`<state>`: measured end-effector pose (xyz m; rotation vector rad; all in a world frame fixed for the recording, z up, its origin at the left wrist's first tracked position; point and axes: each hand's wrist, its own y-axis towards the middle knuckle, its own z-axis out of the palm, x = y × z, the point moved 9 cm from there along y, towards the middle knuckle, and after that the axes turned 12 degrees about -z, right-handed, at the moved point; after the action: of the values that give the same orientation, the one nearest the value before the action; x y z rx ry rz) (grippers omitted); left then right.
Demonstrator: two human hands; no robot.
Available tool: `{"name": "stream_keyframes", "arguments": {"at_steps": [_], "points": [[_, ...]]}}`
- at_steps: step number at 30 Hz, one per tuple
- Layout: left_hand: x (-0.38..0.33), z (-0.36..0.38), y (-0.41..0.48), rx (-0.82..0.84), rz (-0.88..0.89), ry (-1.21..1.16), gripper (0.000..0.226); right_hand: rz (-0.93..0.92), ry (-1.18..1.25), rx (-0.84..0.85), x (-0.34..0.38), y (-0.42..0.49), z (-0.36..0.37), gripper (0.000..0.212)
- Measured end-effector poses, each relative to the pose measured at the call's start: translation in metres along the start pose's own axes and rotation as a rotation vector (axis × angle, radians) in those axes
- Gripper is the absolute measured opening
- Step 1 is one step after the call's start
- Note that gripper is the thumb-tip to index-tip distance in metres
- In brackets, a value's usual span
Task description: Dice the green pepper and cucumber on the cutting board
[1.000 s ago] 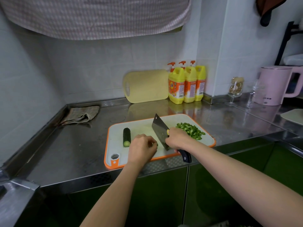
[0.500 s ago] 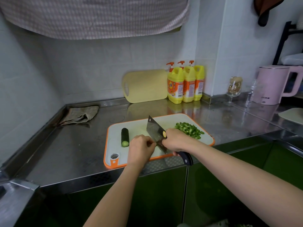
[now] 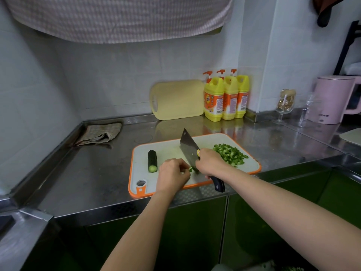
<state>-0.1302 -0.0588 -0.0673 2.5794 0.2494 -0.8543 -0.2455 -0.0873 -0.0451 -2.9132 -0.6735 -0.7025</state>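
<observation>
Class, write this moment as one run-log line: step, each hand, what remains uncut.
step: dicing | right hand: grips cleaver | left hand: holds green piece at blade | cutting board: cucumber stub uncut, diced pile

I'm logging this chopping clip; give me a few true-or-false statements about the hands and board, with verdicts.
1. The right hand grips the cleaver. True.
2. The cucumber piece lies right of the blade. False: it lies left of it, on the cutting board.
3. The diced pile sits on the board's right side. True.
4. Two detergent bottles stand by the wall. False: three yellow bottles stand there.
5. The left hand holds a green piece beside the blade. True.
</observation>
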Motion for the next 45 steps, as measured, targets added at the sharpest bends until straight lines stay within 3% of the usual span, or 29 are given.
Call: {"name": "stream_keyframes", "arguments": {"at_steps": [11,22,25,37,42,45], "points": [[0.003,0.0,0.002,0.002,-0.028,-0.037,0.008,-0.017,-0.097,0.166,0.004,-0.01,-0.002,0.01],[0.004,-0.002,0.003,0.0,-0.036,-0.046,0.008,0.001,0.041,-0.059,-0.008,0.004,-0.004,0.006],[0.005,-0.004,0.003,-0.019,-0.04,-0.048,0.007,-0.012,0.119,-0.002,-0.011,0.001,-0.005,0.011],[0.004,-0.003,0.004,-0.005,-0.019,-0.043,0.008,-0.023,0.003,0.145,0.005,-0.004,0.002,0.012],[0.002,-0.002,0.002,0.004,-0.001,-0.036,0.011,-0.027,-0.083,0.115,0.01,0.001,0.009,0.009],[0.001,-0.001,0.001,0.013,0.005,-0.027,0.012,-0.018,-0.051,0.013,0.002,0.008,0.007,0.009]]}}
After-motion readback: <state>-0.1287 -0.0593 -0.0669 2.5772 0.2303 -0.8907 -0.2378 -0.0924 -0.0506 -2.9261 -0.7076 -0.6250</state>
